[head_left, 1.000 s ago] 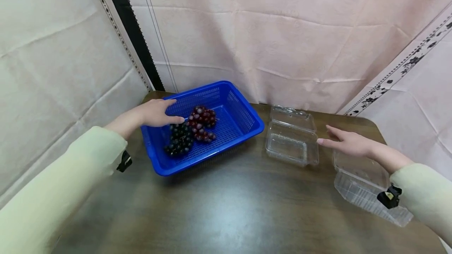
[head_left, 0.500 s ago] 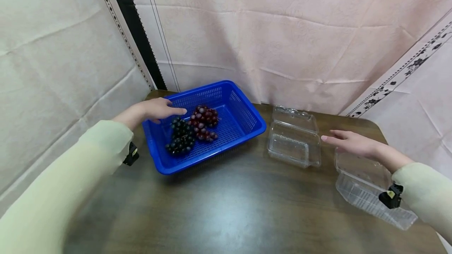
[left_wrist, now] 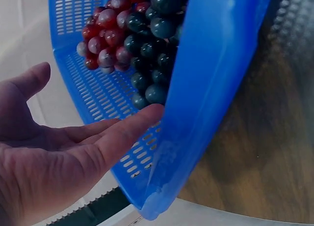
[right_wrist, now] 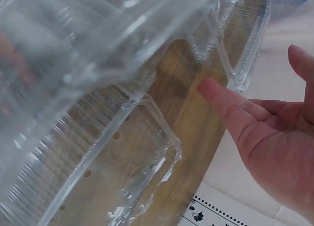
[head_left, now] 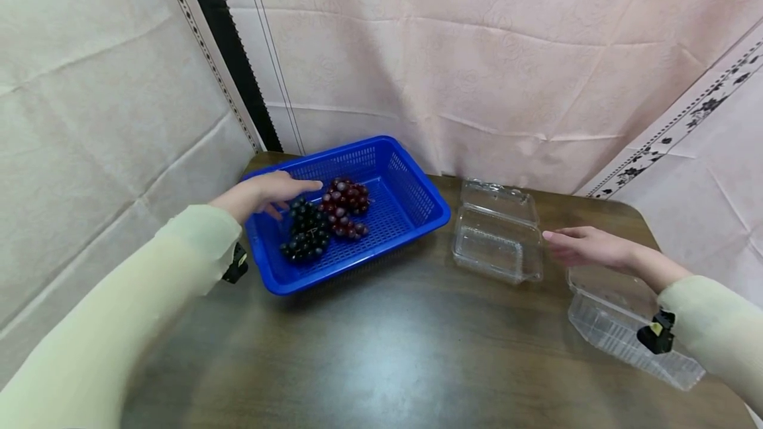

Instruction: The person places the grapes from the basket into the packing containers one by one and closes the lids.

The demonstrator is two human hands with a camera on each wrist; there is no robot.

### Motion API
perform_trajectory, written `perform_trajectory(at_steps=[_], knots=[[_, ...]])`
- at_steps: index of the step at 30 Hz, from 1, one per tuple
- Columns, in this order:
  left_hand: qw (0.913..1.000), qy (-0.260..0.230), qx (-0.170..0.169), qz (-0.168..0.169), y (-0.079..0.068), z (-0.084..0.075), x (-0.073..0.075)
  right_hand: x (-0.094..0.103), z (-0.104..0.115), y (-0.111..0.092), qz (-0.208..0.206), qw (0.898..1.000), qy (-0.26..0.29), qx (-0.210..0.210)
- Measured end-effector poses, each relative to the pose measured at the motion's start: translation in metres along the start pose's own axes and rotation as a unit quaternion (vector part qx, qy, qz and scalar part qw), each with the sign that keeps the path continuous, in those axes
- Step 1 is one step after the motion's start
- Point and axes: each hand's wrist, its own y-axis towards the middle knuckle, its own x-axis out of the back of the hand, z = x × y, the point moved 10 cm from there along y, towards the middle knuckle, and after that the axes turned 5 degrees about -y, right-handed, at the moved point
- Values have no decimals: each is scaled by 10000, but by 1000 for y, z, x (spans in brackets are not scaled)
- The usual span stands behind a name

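My left hand (head_left: 271, 190) reaches over the left rim of a blue plastic basket (head_left: 390, 204), holding nothing. Its fingertips hang right beside a bunch of dark grapes (head_left: 306, 230), and the left wrist view shows the fingers (left_wrist: 130, 135) extended, with the thumb raised apart. Against the dark bunch lies a bunch of red grapes (head_left: 344, 198). At the right, my right hand (head_left: 590, 248) hovers palm turned inward, fingers extended and nothing in them. Its thumb tip is right by the edge of an open clear plastic clamshell box (head_left: 489, 243), whose lid is folded back.
More clear plastic boxes (head_left: 626, 330) stand under the right forearm at the table's right side. Brown wooden table (head_left: 381, 349) stretches in front of the basket. Pale cloth curtains (head_left: 429, 71) hang along the back and sides.
My left hand has moved right and lowered into the basket, its fingers now pointing down by the dark grapes. My right hand has tilted its fingers downward, staying near the clamshell box.
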Motion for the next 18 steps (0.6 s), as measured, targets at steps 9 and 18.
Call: perform_trajectory(at_steps=[9,18], knots=[[9993,-256,279,-12,9,10,-3,-3,-9,5,118,9993,302,-167],[9980,-424,452,89,14,18,-8,-11,-17,13,219,9963,836,-23]])
